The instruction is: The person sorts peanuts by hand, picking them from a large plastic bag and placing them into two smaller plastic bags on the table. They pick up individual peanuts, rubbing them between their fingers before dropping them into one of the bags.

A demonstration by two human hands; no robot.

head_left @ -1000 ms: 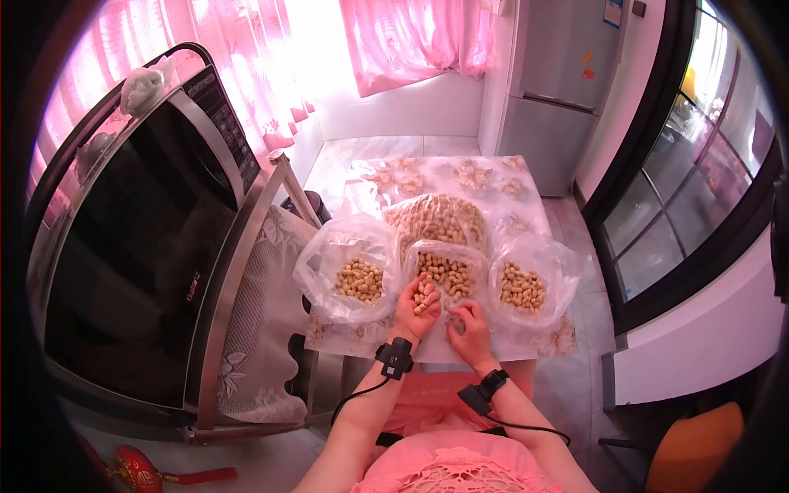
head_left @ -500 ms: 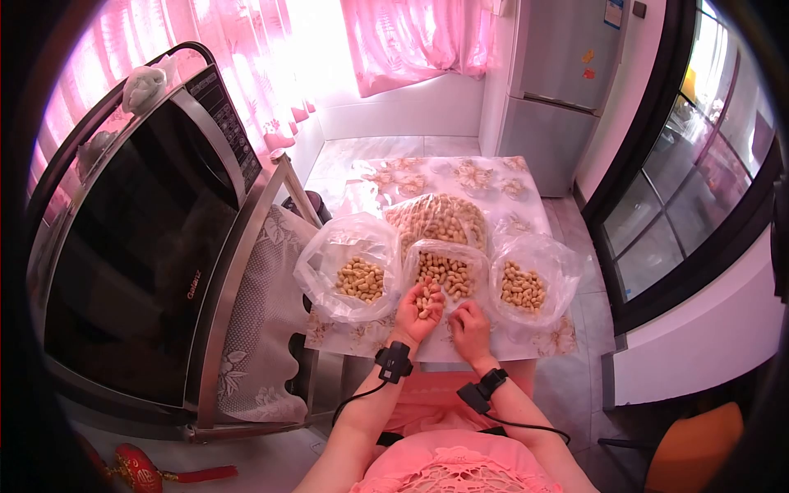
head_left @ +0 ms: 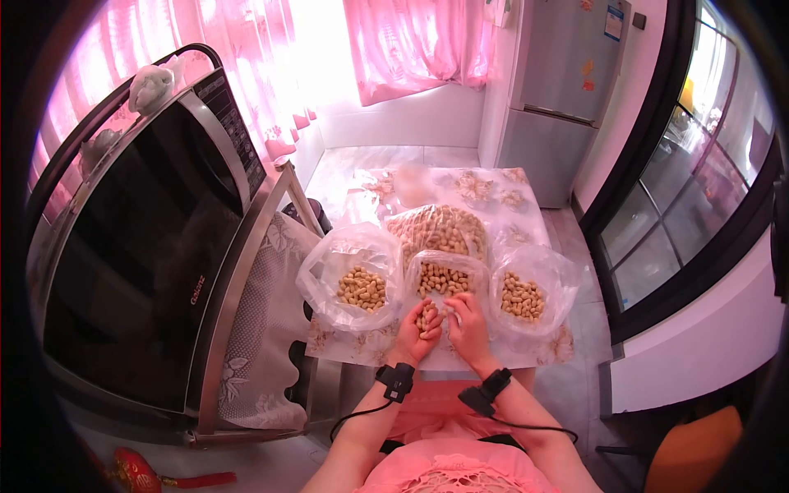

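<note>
My left hand (head_left: pixel 415 338) is cupped around several unshelled peanuts (head_left: pixel 426 319), just in front of the middle bag. Close beside it, my right hand (head_left: pixel 467 322) has its thumb and fingers pinched together; whatever they hold is too small to make out. The middle clear plastic bag (head_left: pixel 413 283) has peanuts (head_left: pixel 444 279) in it. To the left stands an open plastic bag (head_left: pixel 316 283) with a pile of peanuts (head_left: pixel 362 289). Another open bag (head_left: pixel 560 283) with peanuts (head_left: pixel 523 297) is at the right. Behind the middle one lies a fuller bag of peanuts (head_left: pixel 440 230).
The bags rest on a table with a flowered cloth (head_left: pixel 374 347). A large black-fronted oven (head_left: pixel 131 246) on a metal stand is at the left. Beyond the table is a fridge (head_left: pixel 551 140), and an orange chair (head_left: pixel 694 452) is at the lower right.
My right hand has moved slightly up toward the middle bag, its fingers now pinched. My left hand has turned and closed more around its peanuts. The view has tilted up a little.
</note>
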